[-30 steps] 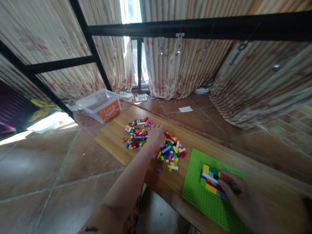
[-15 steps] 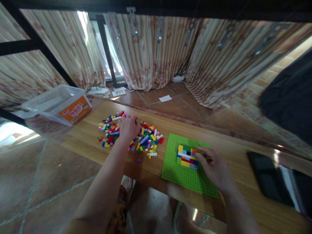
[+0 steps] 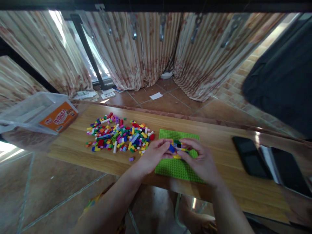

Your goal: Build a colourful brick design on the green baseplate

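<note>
My left hand (image 3: 156, 153) pinches a blue brick (image 3: 172, 148) between thumb and fingers, over the green baseplate (image 3: 175, 169). Beneath and between my hands is a small build of coloured bricks (image 3: 177, 145), largely hidden by fingers; green, black, white and yellow parts show. My right hand (image 3: 201, 158) is closed at the build's right side, its thumb tip close to the blue brick. Whatever lies in its bent fingers is not clear. To the left a pile of loose bricks (image 3: 119, 135) spreads over the wooden table (image 3: 214, 136).
A clear plastic box (image 3: 31, 112) with an orange label stands at the table's left end. A black phone-like slab (image 3: 251, 157) and a dark flat case (image 3: 289, 169) lie on the right. One purple brick (image 3: 131, 159) sits near the front edge.
My left hand has come from the loose pile to the baseplate, now with a blue brick. My right hand stays at the build, its fingers further over it. The view has shifted somewhat.
</note>
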Available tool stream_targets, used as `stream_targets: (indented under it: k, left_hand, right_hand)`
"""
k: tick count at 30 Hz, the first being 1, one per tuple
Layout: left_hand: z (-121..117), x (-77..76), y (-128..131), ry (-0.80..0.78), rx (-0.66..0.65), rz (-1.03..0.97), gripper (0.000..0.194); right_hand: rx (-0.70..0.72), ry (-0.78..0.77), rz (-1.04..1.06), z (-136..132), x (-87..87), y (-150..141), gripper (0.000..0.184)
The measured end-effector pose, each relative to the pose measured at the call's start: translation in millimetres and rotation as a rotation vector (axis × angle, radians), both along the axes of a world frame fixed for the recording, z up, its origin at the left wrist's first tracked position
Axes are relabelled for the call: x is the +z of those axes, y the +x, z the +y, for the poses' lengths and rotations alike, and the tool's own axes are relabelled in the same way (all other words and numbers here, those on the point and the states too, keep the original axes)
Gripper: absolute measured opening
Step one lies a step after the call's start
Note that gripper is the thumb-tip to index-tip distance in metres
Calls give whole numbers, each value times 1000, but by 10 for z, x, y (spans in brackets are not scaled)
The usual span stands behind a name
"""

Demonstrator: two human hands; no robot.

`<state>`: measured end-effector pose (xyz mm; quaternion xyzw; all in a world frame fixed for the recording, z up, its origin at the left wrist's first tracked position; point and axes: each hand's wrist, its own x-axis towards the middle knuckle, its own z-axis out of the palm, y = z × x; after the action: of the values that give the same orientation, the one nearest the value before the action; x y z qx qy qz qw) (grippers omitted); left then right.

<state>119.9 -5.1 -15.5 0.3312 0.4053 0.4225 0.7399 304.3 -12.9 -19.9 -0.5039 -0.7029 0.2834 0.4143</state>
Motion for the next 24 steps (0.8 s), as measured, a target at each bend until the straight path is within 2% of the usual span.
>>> stream_targets:
  k: [3,6,10,15,20,24]
  left_hand:
    - [-51,-49,90,-68,-20,-82,27]
    - [-51,-80,107,-105,8,-125,22]
    - [-45,-80,103,-120,7,-104,20]
    - [56,-32,-23,-31,-45,258,18]
    - [193,-98,-181,201,31,705,15]
    - [176,-179,-163,343,-56,822,14]
  right_hand:
    - [69,-11,-56,-36,-3,-60,30]
    - [83,-22,-89,-35,-22,-77,21]
    - [88,-8,-156,-22,-30,-75,15]
    - [71,26,-272,-7,-54,-12,15]
    - [60,52,-348,20,-132,46,16]
    - [74,59,-401,42,-173,7,16]
